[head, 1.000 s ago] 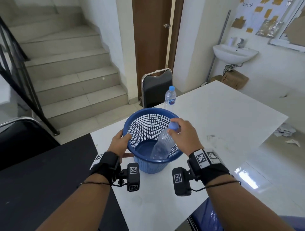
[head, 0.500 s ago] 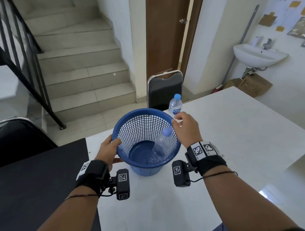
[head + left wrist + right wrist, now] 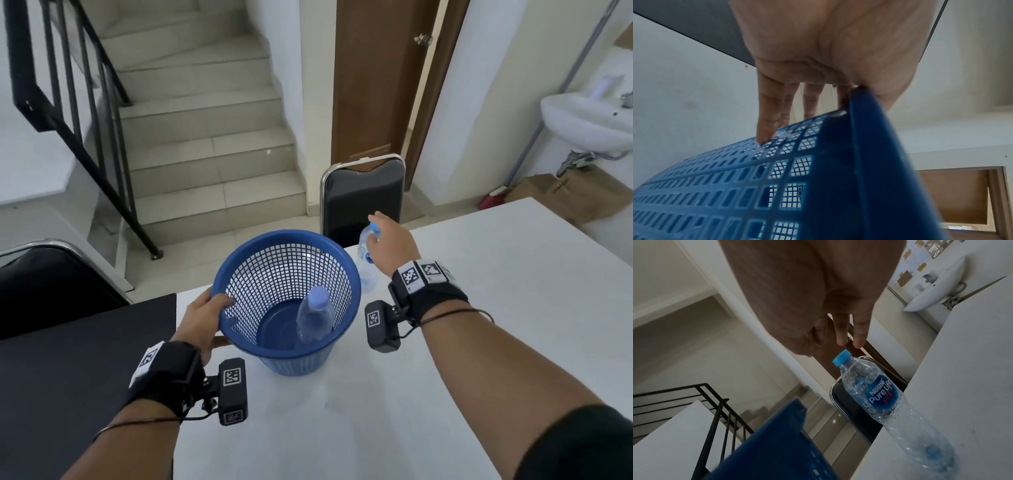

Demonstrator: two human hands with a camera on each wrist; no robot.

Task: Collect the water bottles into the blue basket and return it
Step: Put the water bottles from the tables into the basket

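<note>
The blue mesh basket point(image 3: 346, 270) stands on the white table point(image 3: 496, 301). One clear water bottle point(image 3: 314, 317) with a blue cap leans inside it. My left hand point(image 3: 205, 313) grips the basket's near-left rim, thumb inside and fingers against the outer wall point(image 3: 777, 162). A second water bottle point(image 3: 365, 255) stands upright on the table just right of the basket, near the far edge. My right hand point(image 3: 388, 240) hovers over it with fingers extended. In the right wrist view the fingertips point(image 3: 858, 342) hang just above the blue cap point(image 3: 841, 359), not touching it.
A black chair point(image 3: 363, 198) stands right behind the table's far edge. A black surface point(image 3: 68, 370) adjoins the table on the left, with another chair point(image 3: 51, 274) beyond. Stairs point(image 3: 205, 144) with a black railing, a brown door point(image 3: 376, 85) and a wall sink point(image 3: 589, 123) lie farther back.
My right hand let go of the bottle, which now leans inside the basket, and moved up and right over the second bottle. My left hand stayed on the rim.
</note>
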